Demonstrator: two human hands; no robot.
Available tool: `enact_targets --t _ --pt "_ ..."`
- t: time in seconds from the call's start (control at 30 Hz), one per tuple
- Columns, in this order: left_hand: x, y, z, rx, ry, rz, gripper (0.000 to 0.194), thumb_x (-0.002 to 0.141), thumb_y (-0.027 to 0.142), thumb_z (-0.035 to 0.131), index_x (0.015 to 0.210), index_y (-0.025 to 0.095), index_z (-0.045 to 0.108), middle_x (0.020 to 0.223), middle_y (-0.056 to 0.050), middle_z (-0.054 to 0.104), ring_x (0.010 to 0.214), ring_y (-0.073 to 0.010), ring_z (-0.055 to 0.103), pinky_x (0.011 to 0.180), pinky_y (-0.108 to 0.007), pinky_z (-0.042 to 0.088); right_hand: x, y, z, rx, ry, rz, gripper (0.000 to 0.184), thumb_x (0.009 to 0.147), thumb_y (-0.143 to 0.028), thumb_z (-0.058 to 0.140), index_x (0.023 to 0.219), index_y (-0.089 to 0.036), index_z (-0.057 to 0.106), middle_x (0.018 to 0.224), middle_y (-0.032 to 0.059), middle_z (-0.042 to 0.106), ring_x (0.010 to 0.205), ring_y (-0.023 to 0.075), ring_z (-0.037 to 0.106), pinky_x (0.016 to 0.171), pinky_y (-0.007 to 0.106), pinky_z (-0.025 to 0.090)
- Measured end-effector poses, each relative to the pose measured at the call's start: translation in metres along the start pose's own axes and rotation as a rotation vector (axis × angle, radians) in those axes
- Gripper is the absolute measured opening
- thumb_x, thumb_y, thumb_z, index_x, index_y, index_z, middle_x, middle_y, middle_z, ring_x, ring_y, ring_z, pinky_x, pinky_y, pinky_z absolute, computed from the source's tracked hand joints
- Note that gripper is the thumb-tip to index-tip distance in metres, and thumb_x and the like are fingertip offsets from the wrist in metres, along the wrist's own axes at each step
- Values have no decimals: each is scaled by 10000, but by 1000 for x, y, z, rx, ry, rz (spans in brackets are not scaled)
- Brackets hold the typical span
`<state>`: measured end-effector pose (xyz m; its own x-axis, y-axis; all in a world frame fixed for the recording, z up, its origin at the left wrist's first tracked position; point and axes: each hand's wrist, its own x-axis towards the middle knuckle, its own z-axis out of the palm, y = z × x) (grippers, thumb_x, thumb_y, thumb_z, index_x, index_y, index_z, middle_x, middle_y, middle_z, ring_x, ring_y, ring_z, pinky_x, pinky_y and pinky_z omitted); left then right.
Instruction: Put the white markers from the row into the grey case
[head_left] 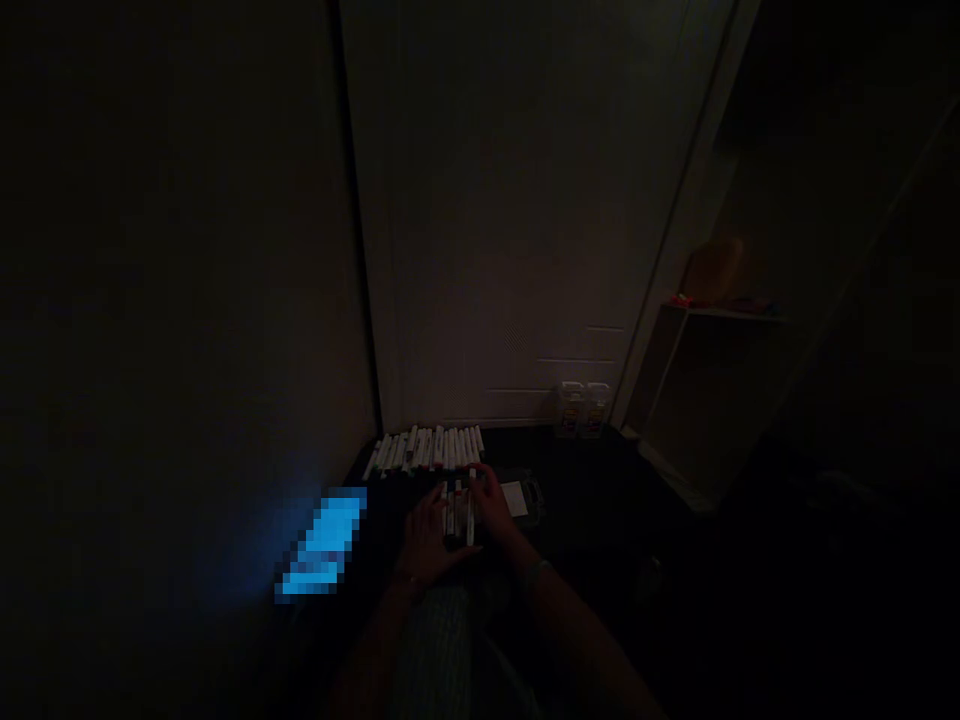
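In dim light, several white markers (452, 515) lie side by side in a short row between my two hands. My left hand (425, 535) lies along the left side of this row, its fingers apart and its thumb stretched across below the lower ends. At the right end, my right hand (491, 505) has its fingers closed around the upper part of a single white marker (471, 520). Behind my hands, a longer row of white markers (427, 450) with coloured ends lies on the dark table. A dark case with a pale label (515, 498) sits just right of my right hand.
Two clear containers with handles (582, 412) stand against the pale wall (510, 230) at the back. A bright blue pixelated screen (322, 545) is at the left. On the right is a wooden shelf unit (697, 390) with an orange object (712, 268) on top.
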<state>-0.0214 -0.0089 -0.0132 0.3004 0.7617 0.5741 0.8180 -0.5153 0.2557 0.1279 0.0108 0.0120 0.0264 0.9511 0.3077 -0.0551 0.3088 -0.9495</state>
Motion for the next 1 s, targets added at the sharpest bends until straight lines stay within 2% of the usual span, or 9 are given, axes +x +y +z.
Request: enact_targets --t 0.2,0.43,0.57,0.7,0.8,0.9,1.0 --pt "3 3 -4 2 -24 6 983 542 664 586 1326 185 235 1423 -117 217 1276 -304 225 1011 -455 219 9 6 -1 7 7 80 342 834 -413 415 1130 -249 373 767 -9 580 649 134 576 589 238 462" --pt "6 -2 1 18 -96 79 988 608 659 537 1378 176 150 1434 -127 213 1307 -278 194 1027 -419 194 9 12 1 -114 6 37 338 841 -399 415 1146 -256 396 755 -11 581 684 132 569 601 229 447" --pt "6 -5 5 23 -142 82 952 618 670 522 1375 200 186 1425 -107 252 1301 -267 221 1028 -411 198 11 14 1 -117 37 80 331 847 -409 397 1132 -241 408 765 -5 583 689 133 570 608 233 448" --pt "6 -8 7 23 -182 129 869 637 673 504 1356 259 248 1406 -69 307 1293 -257 245 1040 -427 176 12 16 2 -140 81 49 309 852 -406 391 1107 -236 428 836 7 592 751 132 572 643 233 449" --pt "7 -10 8 21 -168 149 879 630 677 508 1355 246 260 1400 -72 318 1291 -263 247 1044 -437 173 13 15 3 -169 100 33 288 845 -380 412 1087 -228 447 846 11 592 762 131 572 664 237 448" --pt "8 -11 9 14 -163 150 882 632 671 512 1352 221 274 1384 -82 346 1282 -263 265 1045 -433 182 19 10 -1 -196 71 12 266 822 -362 458 1040 -210 478 844 12 593 776 133 574 688 242 447" --pt "8 -11 9 6 -179 131 859 639 667 511 1348 240 280 1378 -76 356 1272 -258 284 1040 -436 193 26 4 -14 -210 -26 -29 258 802 -373 495 995 -203 496 837 6 600 781 136 579 692 243 448"
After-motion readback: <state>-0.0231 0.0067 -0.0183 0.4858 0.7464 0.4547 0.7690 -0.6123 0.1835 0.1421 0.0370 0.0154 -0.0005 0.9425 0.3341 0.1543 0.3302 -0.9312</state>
